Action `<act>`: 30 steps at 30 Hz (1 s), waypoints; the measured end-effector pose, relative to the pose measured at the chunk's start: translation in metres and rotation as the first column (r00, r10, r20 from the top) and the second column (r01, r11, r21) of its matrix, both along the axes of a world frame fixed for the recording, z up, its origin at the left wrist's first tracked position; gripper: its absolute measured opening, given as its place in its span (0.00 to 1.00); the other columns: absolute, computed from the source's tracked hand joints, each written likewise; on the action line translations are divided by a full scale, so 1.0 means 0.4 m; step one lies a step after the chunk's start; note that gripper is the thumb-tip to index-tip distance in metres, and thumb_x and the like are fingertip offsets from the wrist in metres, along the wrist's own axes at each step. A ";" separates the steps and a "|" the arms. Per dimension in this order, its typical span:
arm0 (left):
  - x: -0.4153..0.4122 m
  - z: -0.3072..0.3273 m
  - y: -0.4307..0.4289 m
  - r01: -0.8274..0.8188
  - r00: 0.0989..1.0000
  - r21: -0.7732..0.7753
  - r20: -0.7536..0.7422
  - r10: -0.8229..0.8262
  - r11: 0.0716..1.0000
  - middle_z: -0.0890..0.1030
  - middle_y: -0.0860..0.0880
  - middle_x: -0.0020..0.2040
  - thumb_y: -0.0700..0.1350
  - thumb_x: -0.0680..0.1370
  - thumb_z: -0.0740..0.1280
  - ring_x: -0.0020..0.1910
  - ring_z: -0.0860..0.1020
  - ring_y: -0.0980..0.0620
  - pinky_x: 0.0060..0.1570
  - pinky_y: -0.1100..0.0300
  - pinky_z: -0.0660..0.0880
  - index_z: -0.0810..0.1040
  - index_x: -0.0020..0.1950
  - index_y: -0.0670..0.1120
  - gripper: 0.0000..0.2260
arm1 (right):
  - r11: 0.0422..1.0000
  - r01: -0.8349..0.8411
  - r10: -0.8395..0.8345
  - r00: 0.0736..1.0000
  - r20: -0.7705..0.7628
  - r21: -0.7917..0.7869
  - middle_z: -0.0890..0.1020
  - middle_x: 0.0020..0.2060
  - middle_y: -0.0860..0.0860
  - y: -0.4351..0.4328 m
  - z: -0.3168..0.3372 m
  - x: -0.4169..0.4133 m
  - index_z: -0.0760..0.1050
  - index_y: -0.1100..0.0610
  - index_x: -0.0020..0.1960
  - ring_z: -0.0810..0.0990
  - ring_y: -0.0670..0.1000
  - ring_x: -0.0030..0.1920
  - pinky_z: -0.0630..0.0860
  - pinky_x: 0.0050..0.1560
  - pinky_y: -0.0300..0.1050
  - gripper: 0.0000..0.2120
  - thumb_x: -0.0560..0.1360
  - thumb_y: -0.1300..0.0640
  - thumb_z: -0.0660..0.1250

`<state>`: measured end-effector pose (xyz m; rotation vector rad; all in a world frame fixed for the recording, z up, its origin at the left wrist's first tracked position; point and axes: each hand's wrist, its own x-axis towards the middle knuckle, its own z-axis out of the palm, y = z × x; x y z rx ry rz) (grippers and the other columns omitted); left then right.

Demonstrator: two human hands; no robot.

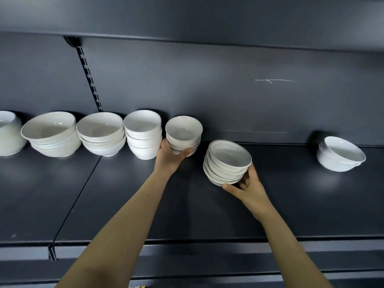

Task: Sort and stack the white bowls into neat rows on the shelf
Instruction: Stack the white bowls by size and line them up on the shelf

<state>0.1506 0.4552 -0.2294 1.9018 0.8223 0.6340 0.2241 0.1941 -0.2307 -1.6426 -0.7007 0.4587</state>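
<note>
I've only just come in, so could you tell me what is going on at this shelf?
A person is lining up stacks of white bowls along the back of a dark shelf. The left hand grips the base of a small stack at the row's right end. The right hand holds a tilted stack of shallower bowls, apart from the row. Two more bowls sit far right.

A small stack of white bowls [183,133] is gripped by the left hand [170,155] on a dark shelf [124,194]; a tilted stack [227,163] is held by the right hand [248,187].
</note>
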 end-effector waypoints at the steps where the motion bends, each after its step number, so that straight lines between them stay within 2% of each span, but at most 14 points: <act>1: 0.002 0.007 -0.002 -0.004 1.000 0.008 -0.007 0.004 1.000 0.78 0.50 0.62 0.69 0.57 0.73 0.60 0.77 0.49 0.59 0.49 0.76 0.71 0.68 0.46 0.46 | 1.000 -0.005 0.005 1.000 0.000 0.002 0.71 0.69 0.40 -0.001 0.000 0.000 0.60 0.32 0.72 0.71 0.42 0.68 0.69 0.71 0.51 0.45 0.65 0.57 0.80; 4: 0.005 0.009 -0.002 -0.006 1.000 -0.001 -0.028 0.006 1.000 0.77 0.48 0.63 0.66 0.60 0.75 0.61 0.76 0.48 0.60 0.49 0.75 0.70 0.68 0.44 0.43 | 1.000 -0.017 0.017 1.000 -0.007 0.010 0.71 0.69 0.40 -0.003 0.001 0.002 0.58 0.34 0.73 0.71 0.41 0.68 0.69 0.70 0.49 0.45 0.66 0.56 0.79; 6: 0.002 0.001 -0.004 -0.006 0.999 -0.033 -0.035 0.005 0.999 0.78 0.48 0.61 0.68 0.59 0.74 0.60 0.77 0.48 0.60 0.48 0.75 0.71 0.66 0.44 0.43 | 1.000 -0.021 0.021 1.000 -0.019 0.015 0.72 0.68 0.39 -0.003 0.006 0.000 0.59 0.33 0.71 0.72 0.40 0.68 0.69 0.69 0.46 0.43 0.68 0.57 0.78; 8: -0.018 0.002 -0.026 0.004 0.999 -0.073 -0.039 -0.006 0.997 0.78 0.49 0.61 0.70 0.60 0.74 0.60 0.77 0.49 0.61 0.50 0.75 0.71 0.65 0.45 0.43 | 1.000 -0.013 0.014 0.999 -0.041 0.022 0.74 0.66 0.37 -0.003 0.017 -0.001 0.59 0.37 0.73 0.73 0.38 0.65 0.71 0.68 0.43 0.42 0.69 0.58 0.77; 9: -0.036 0.005 -0.043 0.024 0.998 -0.076 -0.053 -0.028 0.997 0.77 0.49 0.64 0.67 0.63 0.75 0.63 0.76 0.49 0.62 0.52 0.73 0.69 0.66 0.45 0.40 | 1.000 -0.009 0.010 0.999 -0.044 0.024 0.74 0.65 0.37 -0.004 0.025 0.002 0.57 0.40 0.74 0.73 0.37 0.64 0.71 0.68 0.43 0.43 0.68 0.58 0.77; 11: -0.073 0.006 -0.073 0.104 0.988 -0.047 -0.112 -0.108 0.994 0.72 0.49 0.70 0.59 0.69 0.75 0.70 0.70 0.48 0.64 0.58 0.67 0.65 0.72 0.45 0.37 | 1.000 -0.010 0.010 0.999 -0.031 0.014 0.72 0.67 0.38 -0.001 0.046 0.014 0.53 0.44 0.77 0.72 0.36 0.65 0.70 0.69 0.45 0.49 0.65 0.54 0.79; 14: -0.113 -0.001 -0.104 0.293 0.931 0.063 -0.244 -0.270 0.954 0.62 0.48 0.77 0.55 0.71 0.74 0.76 0.61 0.49 0.71 0.58 0.60 0.54 0.79 0.45 0.44 | 0.999 -0.033 0.033 0.999 -0.005 -0.024 0.70 0.69 0.39 -0.002 0.075 0.038 0.49 0.45 0.78 0.70 0.39 0.68 0.68 0.71 0.48 0.58 0.59 0.45 0.82; 16: -0.115 -0.003 -0.124 0.383 0.898 0.134 -0.287 -0.334 0.914 0.58 0.48 0.78 0.55 0.70 0.76 0.76 0.58 0.49 0.72 0.58 0.58 0.52 0.79 0.44 0.46 | 0.997 -0.054 0.056 0.998 0.037 -0.057 0.71 0.68 0.38 -0.002 0.088 0.049 0.51 0.43 0.78 0.71 0.40 0.68 0.68 0.70 0.48 0.57 0.58 0.44 0.82; 18: -0.101 -0.009 -0.150 0.446 0.869 0.142 -0.304 -0.390 0.884 0.55 0.48 0.79 0.57 0.69 0.76 0.77 0.56 0.49 0.74 0.56 0.57 0.52 0.79 0.45 0.48 | 0.995 -0.059 0.063 0.996 0.066 -0.075 0.73 0.65 0.37 0.000 0.096 0.052 0.58 0.38 0.73 0.73 0.39 0.66 0.70 0.69 0.48 0.49 0.59 0.45 0.81; 20: -0.084 -0.012 -0.181 0.505 0.845 0.087 -0.254 -0.471 0.859 0.57 0.52 0.79 0.57 0.68 0.77 0.77 0.57 0.53 0.74 0.58 0.58 0.52 0.79 0.48 0.48 | 0.994 -0.061 0.069 0.994 0.088 -0.090 0.75 0.63 0.39 0.001 0.099 0.052 0.62 0.33 0.65 0.75 0.40 0.64 0.72 0.68 0.49 0.41 0.60 0.48 0.80; 22: -0.065 -0.016 -0.207 0.514 0.851 -0.001 -0.131 -0.509 0.858 0.65 0.60 0.72 0.53 0.69 0.78 0.71 0.63 0.61 0.68 0.70 0.61 0.56 0.78 0.51 0.44 | 0.993 -0.068 0.080 0.989 0.123 -0.097 0.77 0.63 0.42 0.001 0.101 0.052 0.64 0.39 0.70 0.75 0.43 0.64 0.73 0.67 0.51 0.42 0.62 0.50 0.81; 23: -0.059 -0.017 -0.218 0.495 0.864 -0.050 -0.072 -0.498 0.867 0.67 0.61 0.69 0.52 0.69 0.78 0.68 0.66 0.63 0.66 0.71 0.63 0.58 0.77 0.52 0.43 | 0.993 -0.067 0.080 0.987 0.140 -0.096 0.76 0.64 0.43 0.001 0.101 0.050 0.64 0.43 0.72 0.75 0.43 0.65 0.73 0.67 0.51 0.43 0.63 0.51 0.81; 26: -0.049 -0.034 -0.226 0.431 0.901 -0.099 0.007 -0.433 0.897 0.73 0.60 0.68 0.61 0.64 0.78 0.67 0.70 0.62 0.68 0.59 0.68 0.60 0.76 0.54 0.45 | 0.995 -0.046 0.060 0.984 0.168 -0.084 0.75 0.64 0.41 0.002 0.105 0.042 0.63 0.42 0.71 0.74 0.41 0.64 0.73 0.66 0.47 0.42 0.63 0.52 0.80; 30: -0.050 -0.041 -0.224 0.436 0.900 -0.074 0.014 -0.436 0.897 0.73 0.60 0.67 0.58 0.66 0.78 0.66 0.71 0.60 0.66 0.61 0.68 0.61 0.76 0.55 0.42 | 0.995 -0.033 0.051 0.978 0.200 -0.095 0.75 0.63 0.40 0.003 0.106 0.036 0.62 0.37 0.69 0.74 0.41 0.64 0.73 0.66 0.46 0.42 0.64 0.56 0.80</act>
